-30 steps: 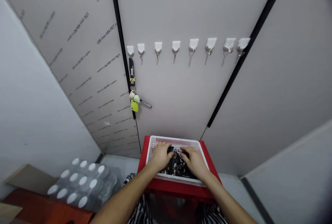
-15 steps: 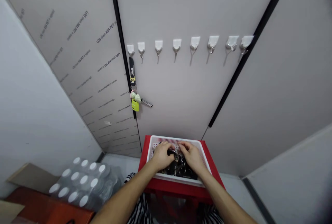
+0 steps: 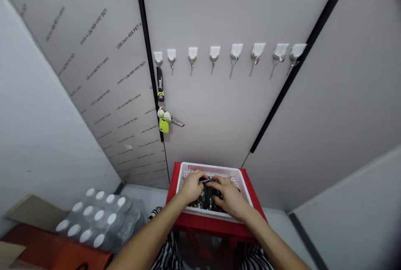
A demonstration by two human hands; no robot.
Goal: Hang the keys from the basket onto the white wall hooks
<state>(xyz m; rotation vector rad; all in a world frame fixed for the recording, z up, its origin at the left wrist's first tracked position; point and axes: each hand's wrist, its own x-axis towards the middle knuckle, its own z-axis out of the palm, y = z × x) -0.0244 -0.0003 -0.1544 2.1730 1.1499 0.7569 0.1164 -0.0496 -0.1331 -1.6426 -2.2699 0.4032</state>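
My left hand (image 3: 192, 187) is closed on a small dark strap-like piece (image 3: 205, 180), raised above the far part of a white plastic basket (image 3: 196, 167). Over the basket's right half, my right hand (image 3: 229, 195) has its thumb and fingers apart, the fingertips meeting the dark piece's right end. Beneath both hands lies a heap of dark items with shiny metal parts (image 3: 209, 202), partly covered by the hands; single pieces are hard to make out. The basket stands on a red stool (image 3: 216, 224).
White hooks (image 3: 214, 53) run in a row along the wall panel. From the leftmost hangs a black strap keychain (image 3: 160, 84) with a yellow-green tag (image 3: 163, 125). Capped bottles (image 3: 99, 215) stand on the left, beside an orange-brown case (image 3: 62, 249).
My right hand has opened from a pinch and lowered towards the heap, its fingers reaching left. The dark piece in my left hand now lies more level. The view has shifted slightly.
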